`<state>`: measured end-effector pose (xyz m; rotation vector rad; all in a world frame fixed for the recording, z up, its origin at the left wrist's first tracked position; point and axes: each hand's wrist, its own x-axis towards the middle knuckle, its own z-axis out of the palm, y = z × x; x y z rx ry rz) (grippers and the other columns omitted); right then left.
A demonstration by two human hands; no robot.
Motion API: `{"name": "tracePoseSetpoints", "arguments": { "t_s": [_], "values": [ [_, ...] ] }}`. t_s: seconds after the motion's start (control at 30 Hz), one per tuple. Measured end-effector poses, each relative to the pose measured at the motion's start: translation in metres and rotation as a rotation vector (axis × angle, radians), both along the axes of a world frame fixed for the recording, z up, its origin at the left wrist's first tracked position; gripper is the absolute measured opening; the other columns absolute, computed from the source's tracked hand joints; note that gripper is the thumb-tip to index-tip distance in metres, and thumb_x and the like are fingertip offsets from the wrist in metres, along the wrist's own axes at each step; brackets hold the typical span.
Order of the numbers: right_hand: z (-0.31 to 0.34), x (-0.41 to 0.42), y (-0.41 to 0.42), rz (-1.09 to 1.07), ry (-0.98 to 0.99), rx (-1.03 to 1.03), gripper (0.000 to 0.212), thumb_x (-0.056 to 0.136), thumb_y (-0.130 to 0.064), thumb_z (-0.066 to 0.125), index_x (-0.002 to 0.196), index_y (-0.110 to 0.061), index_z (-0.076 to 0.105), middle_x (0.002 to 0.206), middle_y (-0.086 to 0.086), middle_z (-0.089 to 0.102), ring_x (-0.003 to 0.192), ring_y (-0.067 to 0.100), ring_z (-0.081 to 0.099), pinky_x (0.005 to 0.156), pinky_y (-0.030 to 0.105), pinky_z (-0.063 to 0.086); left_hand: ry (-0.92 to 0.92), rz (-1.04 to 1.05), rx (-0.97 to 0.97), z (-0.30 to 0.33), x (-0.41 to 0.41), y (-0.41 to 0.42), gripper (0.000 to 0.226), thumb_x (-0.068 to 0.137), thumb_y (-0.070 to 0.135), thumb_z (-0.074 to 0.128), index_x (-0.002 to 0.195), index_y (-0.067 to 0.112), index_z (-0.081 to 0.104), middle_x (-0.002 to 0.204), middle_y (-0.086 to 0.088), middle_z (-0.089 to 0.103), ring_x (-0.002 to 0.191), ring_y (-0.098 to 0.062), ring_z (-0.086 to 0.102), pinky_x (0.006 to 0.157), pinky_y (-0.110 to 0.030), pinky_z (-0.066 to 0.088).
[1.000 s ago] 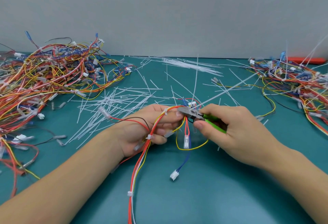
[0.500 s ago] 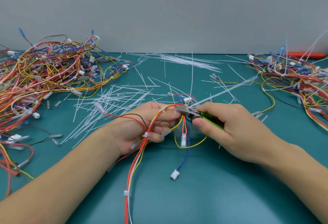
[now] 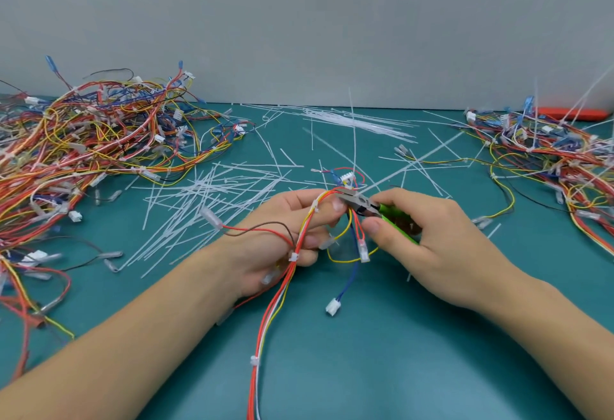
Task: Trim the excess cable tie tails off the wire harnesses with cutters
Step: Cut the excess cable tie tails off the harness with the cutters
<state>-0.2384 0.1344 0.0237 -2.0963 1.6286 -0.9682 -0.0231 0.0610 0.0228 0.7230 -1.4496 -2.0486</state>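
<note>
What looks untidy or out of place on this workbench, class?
White cut tie tails lie strewn across the green mat, crisscrossed between the two harness heaps, not gathered up. Nothing looks damaged or spilled.

Teal-green table [image 3: 432, 336] filling the lower half of the view, matte, with soft even light and a faint sheen near the front edge. Plain pale grey wall [image 3: 299, 20] rising behind, meeting the table along a straight horizontal line.

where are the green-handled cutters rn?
Head view, centre-right: green-handled cutters gripped in the right hand, metal nose against the multicoloured wire harness held by the left hand.
</note>
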Motion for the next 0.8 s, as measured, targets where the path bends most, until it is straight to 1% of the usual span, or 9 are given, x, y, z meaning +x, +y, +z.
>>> {"name": "tracePoseSetpoints", "arguments": {
  "t_s": [0.07, 0.13, 0.23, 0.3, 0.37, 0.47, 0.57, 0.7, 0.8],
  "values": [
    [0.001, 0.0, 0.002, -0.028, 0.004, 0.008, 0.029, 0.096, -0.06, 0.054, 0.109, -0.037, 0.067, 0.08, -0.01, 0.062, 0.074, 0.016, 0.055, 0.064, 0.028, 0.043, -0.011, 0.071, -0.018, -0.002, -0.003, 0.001, 0.039, 0.089, 0.025, 0.071, 0.117, -0.001, 0.067, 0.067, 0.007, 0.036, 0.058, -0.011, 0.017, 0.035, -0.013, 0.023],
    [0.002, 0.001, 0.003, -0.048, 0.02, 0.027, 0.031, 0.095, -0.061, 0.052, 0.111, -0.038, 0.067, 0.078, -0.013, 0.061, 0.07, 0.013, 0.054, 0.061, 0.023, 0.039, -0.007, 0.143, -0.052, -0.004, -0.006, 0.004, 0.05, 0.085, 0.026, 0.072, 0.121, -0.008, 0.061, 0.067, 0.004, 0.032, 0.061, -0.016, 0.015, 0.035, -0.014, 0.023],
    [0.004, 0.001, 0.005, -0.053, 0.034, 0.074, 0.034, 0.097, -0.063, 0.047, 0.116, -0.042, 0.066, 0.077, -0.012, 0.06, 0.066, 0.012, 0.052, 0.057, 0.023, 0.037, -0.009, 0.239, -0.111, -0.007, -0.01, 0.007, 0.033, 0.086, 0.023, 0.073, 0.105, -0.003, 0.068, 0.064, 0.003, 0.036, 0.063, -0.02, 0.016, 0.035, -0.015, 0.024],
    [0.005, 0.003, 0.007, -0.056, 0.052, 0.087, 0.035, 0.099, -0.062, 0.047, 0.119, -0.041, 0.066, 0.079, -0.011, 0.061, 0.066, 0.012, 0.051, 0.057, 0.026, 0.036, -0.028, 0.294, -0.154, -0.01, -0.011, 0.008, 0.017, 0.091, 0.018, 0.072, 0.097, 0.002, 0.072, 0.059, 0.005, 0.041, 0.052, -0.013, 0.023, 0.035, -0.014, 0.026],
    [0.006, 0.006, 0.008, -0.074, 0.049, 0.085, 0.032, 0.101, -0.058, 0.048, 0.118, -0.038, 0.067, 0.076, -0.015, 0.061, 0.066, 0.009, 0.051, 0.056, 0.028, 0.034, -0.027, 0.346, -0.215, -0.012, -0.013, 0.009, 0.012, 0.093, 0.015, 0.073, 0.097, 0.004, 0.074, 0.055, 0.011, 0.048, 0.042, -0.004, 0.034, 0.037, -0.011, 0.03],
    [0.004, 0.01, 0.01, -0.106, 0.02, 0.087, 0.032, 0.1, -0.059, 0.047, 0.115, -0.039, 0.066, 0.07, -0.02, 0.056, 0.064, 0.007, 0.05, 0.055, 0.026, 0.03, -0.015, 0.417, -0.305, -0.013, -0.016, 0.012, 0.005, 0.094, 0.015, 0.072, 0.095, 0.011, 0.075, 0.049, 0.015, 0.052, 0.035, -0.001, 0.037, 0.038, -0.008, 0.031],
    [0.003, 0.013, 0.011, -0.149, 0.004, 0.08, 0.034, 0.097, -0.064, 0.046, 0.104, -0.038, 0.065, 0.072, -0.013, 0.058, 0.065, 0.011, 0.051, 0.055, 0.03, 0.033, 0.003, 0.459, -0.319, -0.012, -0.018, 0.014, 0.011, 0.094, 0.015, 0.071, 0.084, 0.019, 0.075, 0.046, 0.014, 0.052, 0.034, 0.0, 0.035, 0.037, -0.009, 0.028],
    [0.003, 0.014, 0.011, -0.182, 0.008, 0.092, 0.038, 0.092, -0.07, 0.044, 0.101, -0.036, 0.055, 0.064, -0.006, 0.057, 0.058, 0.015, 0.05, 0.053, 0.035, 0.033, 0.012, 0.47, -0.305, -0.009, -0.019, 0.016, 0.007, 0.094, 0.015, 0.071, 0.088, 0.014, 0.073, 0.046, 0.015, 0.052, 0.034, 0.001, 0.04, 0.038, -0.007, 0.03],
    [0.004, 0.016, 0.011, -0.221, 0.057, 0.095, 0.04, 0.09, -0.075, 0.039, 0.1, -0.038, 0.05, 0.058, -0.003, 0.054, 0.056, 0.014, 0.049, 0.053, 0.035, 0.031, 0.011, 0.466, -0.301, -0.008, -0.019, 0.017, 0.006, 0.093, 0.018, 0.072, 0.089, 0.014, 0.074, 0.047, 0.014, 0.051, 0.034, 0.0, 0.035, 0.037, -0.009, 0.028]
  ]
}}
